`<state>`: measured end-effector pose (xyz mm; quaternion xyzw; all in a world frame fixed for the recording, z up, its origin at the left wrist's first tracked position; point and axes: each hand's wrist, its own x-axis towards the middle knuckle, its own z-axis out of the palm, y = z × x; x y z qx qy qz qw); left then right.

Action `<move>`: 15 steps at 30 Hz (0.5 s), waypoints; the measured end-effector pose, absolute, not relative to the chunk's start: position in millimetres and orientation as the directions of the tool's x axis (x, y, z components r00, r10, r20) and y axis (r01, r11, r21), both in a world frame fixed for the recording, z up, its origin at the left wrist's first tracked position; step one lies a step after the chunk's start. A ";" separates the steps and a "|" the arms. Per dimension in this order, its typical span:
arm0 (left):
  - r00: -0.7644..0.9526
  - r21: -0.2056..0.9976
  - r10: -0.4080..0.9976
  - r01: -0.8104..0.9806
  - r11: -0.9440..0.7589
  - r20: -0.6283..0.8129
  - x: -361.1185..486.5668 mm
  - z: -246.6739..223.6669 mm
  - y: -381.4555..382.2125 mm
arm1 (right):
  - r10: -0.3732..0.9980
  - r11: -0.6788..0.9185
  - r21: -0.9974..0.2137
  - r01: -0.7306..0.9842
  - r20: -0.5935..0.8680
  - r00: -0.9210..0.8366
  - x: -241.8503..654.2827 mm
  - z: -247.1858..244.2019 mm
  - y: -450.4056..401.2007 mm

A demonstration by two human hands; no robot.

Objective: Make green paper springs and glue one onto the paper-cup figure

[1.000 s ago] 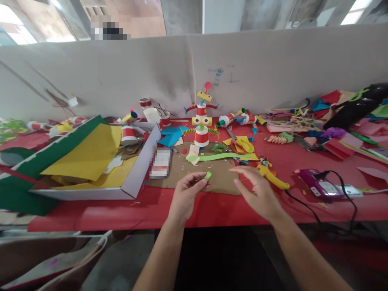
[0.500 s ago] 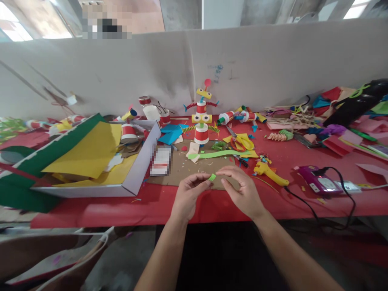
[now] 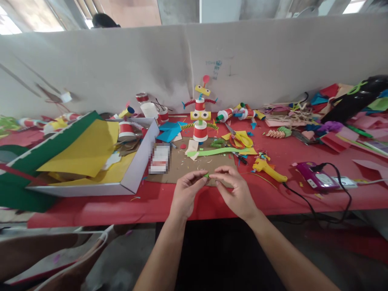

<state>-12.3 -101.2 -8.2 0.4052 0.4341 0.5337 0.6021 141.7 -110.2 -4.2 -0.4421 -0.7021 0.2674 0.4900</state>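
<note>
My left hand [image 3: 188, 194] is closed, pinching a small green paper piece [image 3: 206, 176] between thumb and fingers above the front of the brown cardboard [image 3: 172, 173]. My right hand [image 3: 238, 194] reaches in from the other side. Its index fingertip meets the green piece while its thumb stays apart, lower down. Fingers partly cover the piece. Beyond the hands lie a long green paper strip [image 3: 218, 151] and a green folded-paper spring [image 3: 216, 143]. A paper-cup robot figure [image 3: 200, 131] with big eyes and spring arms stands upright behind them.
On the left sits an open box [image 3: 129, 184] with yellow paper. To the right are a yellow glue gun [image 3: 269, 169], its black cord, and a purple power socket [image 3: 317, 176]. Scissors [image 3: 239, 139] lie behind the strip. A black bottle [image 3: 348, 103] leans at far right.
My right hand has moved left, bringing its index finger to the green paper piece. The piece, flat and visible before, is now turned and mostly covered by fingers. The view has shifted slightly.
</note>
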 end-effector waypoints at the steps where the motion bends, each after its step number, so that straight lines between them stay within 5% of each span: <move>1: 0.043 0.974 0.997 -0.218 0.070 -0.062 -14.2 -9.1 -99.3 | 0.891 0.450 -0.812 0.371 0.434 -0.131 140.5 -6.3 -109.2; 4: 0.064 0.964 0.991 0.231 -0.132 0.120 -19.8 -9.7 -86.4 | 0.914 0.402 -0.788 0.465 0.374 -0.156 139.1 -16.9 -100.8; 7: 0.325 0.609 0.922 0.695 -0.383 0.210 -19.7 -9.0 -66.6 | 0.939 0.337 -0.731 0.594 0.305 -0.158 143.5 -30.9 -87.1; 10: 0.532 0.332 0.844 0.787 -0.520 0.061 -13.4 -10.1 -50.4 | 0.956 0.270 -0.692 0.669 0.274 -0.103 154.5 -40.6 -77.5; 15: 0.555 0.258 0.830 0.795 -0.550 0.057 -9.4 -13.9 -44.8 | 0.950 0.244 -0.712 0.658 0.311 -0.016 173.2 -44.8 -82.3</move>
